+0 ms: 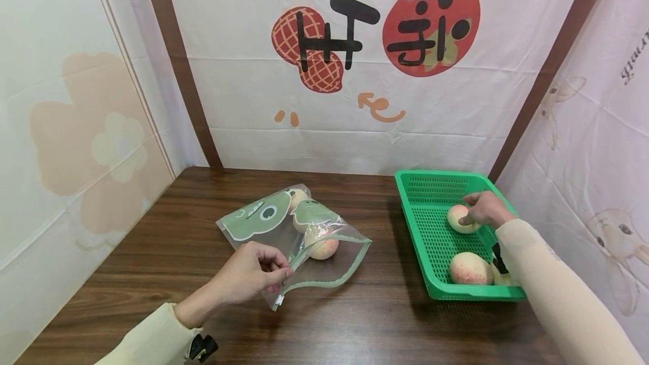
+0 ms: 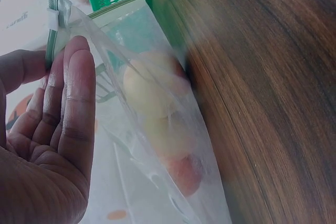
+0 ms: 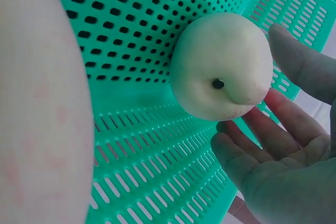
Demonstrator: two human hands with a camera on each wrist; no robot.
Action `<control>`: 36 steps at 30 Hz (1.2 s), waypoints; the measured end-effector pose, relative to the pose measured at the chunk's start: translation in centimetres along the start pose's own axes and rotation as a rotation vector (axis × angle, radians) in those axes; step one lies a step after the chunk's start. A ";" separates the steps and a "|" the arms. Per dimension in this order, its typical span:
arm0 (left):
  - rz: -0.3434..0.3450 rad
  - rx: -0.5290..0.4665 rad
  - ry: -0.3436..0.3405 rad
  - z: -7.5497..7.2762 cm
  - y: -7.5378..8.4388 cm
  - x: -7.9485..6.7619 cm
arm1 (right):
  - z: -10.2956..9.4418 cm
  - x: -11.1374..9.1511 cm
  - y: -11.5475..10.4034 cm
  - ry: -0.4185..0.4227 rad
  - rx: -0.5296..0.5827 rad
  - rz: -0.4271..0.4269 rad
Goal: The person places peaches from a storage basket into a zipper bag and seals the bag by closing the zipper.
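Observation:
My left hand [image 1: 253,272] pinches the open edge of a clear zip bag [image 1: 350,266] beside its white slider [image 1: 279,299]. In the left wrist view the thumb and fingertips [image 2: 79,59] meet at the green zip strip [image 2: 51,45]. Peaches [image 1: 324,248] with pink blush lie inside the bag, partly behind its green cartoon print. Over the green basket [image 1: 414,241], my right hand [image 1: 488,209] has thumb and fingers around a pale peach [image 3: 220,66]. That peach shows a small dark hole at its stem end.
Another peach [image 1: 470,268] sits in the basket's near end, with one more partly hidden by the right sleeve [image 1: 537,263]. Bag and basket rest on a dark wooden table [image 1: 167,241]. Printed cloth walls [image 1: 243,94] stand behind and at both sides.

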State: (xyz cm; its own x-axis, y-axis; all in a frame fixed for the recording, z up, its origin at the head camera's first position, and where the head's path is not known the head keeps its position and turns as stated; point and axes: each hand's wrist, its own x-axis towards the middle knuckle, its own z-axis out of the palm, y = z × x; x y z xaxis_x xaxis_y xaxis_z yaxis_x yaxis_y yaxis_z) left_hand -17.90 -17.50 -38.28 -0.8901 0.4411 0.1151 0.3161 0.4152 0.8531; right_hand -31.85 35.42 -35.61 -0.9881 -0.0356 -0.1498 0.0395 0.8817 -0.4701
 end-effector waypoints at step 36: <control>0.021 0.002 0.003 0.1 -0.3 -0.2 | 0.8 0.2 -0.7 0.008 -0.183 0.042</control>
State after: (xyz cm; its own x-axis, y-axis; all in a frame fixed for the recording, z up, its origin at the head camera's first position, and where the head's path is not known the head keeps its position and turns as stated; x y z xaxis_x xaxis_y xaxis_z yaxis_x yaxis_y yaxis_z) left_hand -17.79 -17.67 -38.61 -0.8843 0.4470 0.1346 0.3352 0.4073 0.8496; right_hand -31.98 34.47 -35.99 -0.9873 0.0063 -0.1588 0.0540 0.9532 -0.2976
